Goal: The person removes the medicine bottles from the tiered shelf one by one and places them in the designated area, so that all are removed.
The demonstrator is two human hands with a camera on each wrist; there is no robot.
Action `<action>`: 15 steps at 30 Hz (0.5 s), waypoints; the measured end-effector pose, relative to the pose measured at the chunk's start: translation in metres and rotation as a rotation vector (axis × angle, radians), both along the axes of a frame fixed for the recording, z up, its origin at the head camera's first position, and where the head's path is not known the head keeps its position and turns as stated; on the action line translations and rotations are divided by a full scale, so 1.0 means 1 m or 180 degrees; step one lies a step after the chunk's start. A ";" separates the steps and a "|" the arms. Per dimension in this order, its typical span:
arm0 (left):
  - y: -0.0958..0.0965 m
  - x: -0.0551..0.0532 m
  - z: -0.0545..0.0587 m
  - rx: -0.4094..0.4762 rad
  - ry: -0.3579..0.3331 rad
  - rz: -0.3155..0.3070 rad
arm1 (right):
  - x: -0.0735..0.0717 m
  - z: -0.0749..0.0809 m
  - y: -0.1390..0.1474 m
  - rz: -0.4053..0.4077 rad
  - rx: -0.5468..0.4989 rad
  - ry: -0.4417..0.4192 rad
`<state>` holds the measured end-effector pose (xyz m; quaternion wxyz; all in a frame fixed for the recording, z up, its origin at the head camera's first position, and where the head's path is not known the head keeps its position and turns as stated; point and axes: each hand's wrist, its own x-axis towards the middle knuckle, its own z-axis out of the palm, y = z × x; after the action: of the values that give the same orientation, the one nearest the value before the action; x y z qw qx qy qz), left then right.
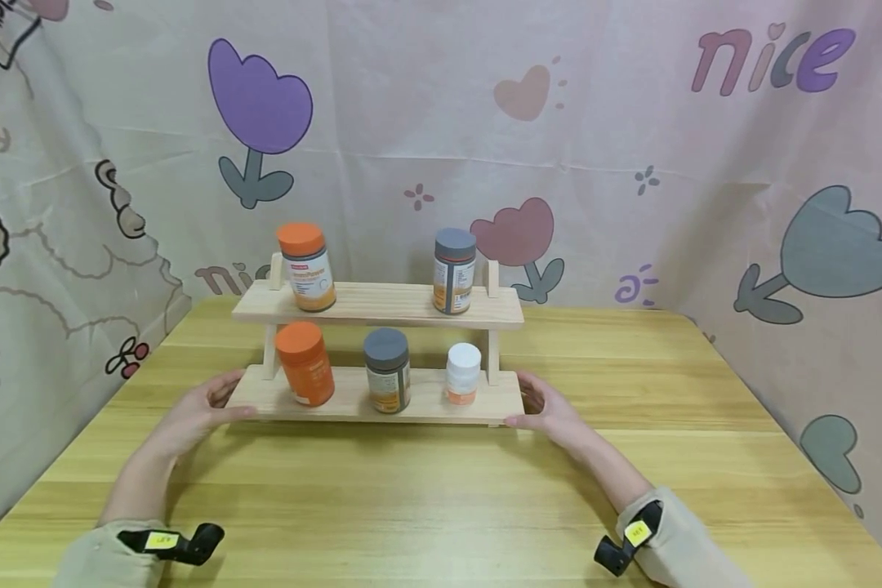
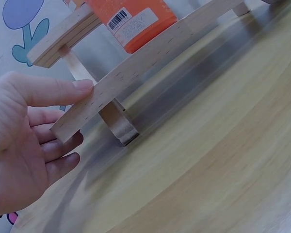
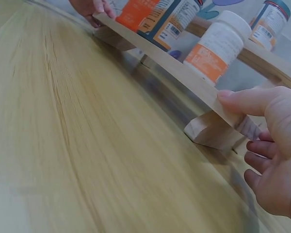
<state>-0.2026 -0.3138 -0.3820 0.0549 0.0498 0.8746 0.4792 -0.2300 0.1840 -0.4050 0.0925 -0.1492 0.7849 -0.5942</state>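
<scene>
A two-tier wooden shelf [image 1: 353,416] stands on the table. My left hand [image 1: 200,414] grips the left end of its lower board, thumb on the front edge and fingers beneath, as the left wrist view shows. At the opposite end my right hand [image 1: 551,412] holds the board the same way. The lower board carries an orange jar [image 1: 306,371], a grey-capped jar [image 1: 388,371] and a small white bottle [image 1: 463,374]. On the upper board are an orange-capped jar [image 1: 307,269] and another grey-capped jar [image 1: 454,273].
The wood-grain table [image 1: 426,506] extends in front of the shelf and to both sides. Behind it hangs a printed cloth [image 1: 397,98] with flowers and lettering, which also runs along the left and right sides.
</scene>
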 end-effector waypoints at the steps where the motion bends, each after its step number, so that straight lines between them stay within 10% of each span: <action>1: 0.001 0.000 0.000 0.0011 0.0027 -0.0012 | 0.000 0.000 0.002 -0.0004 0.0013 -0.0004; 15: 0.015 0.002 -0.003 0.0197 0.0220 -0.0113 | 0.008 0.000 0.023 0.0029 0.0011 -0.0034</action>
<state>-0.2009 -0.2989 -0.3848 0.0316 0.0835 0.8597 0.5029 -0.2222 0.2068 -0.4052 0.0996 -0.1495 0.7847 -0.5933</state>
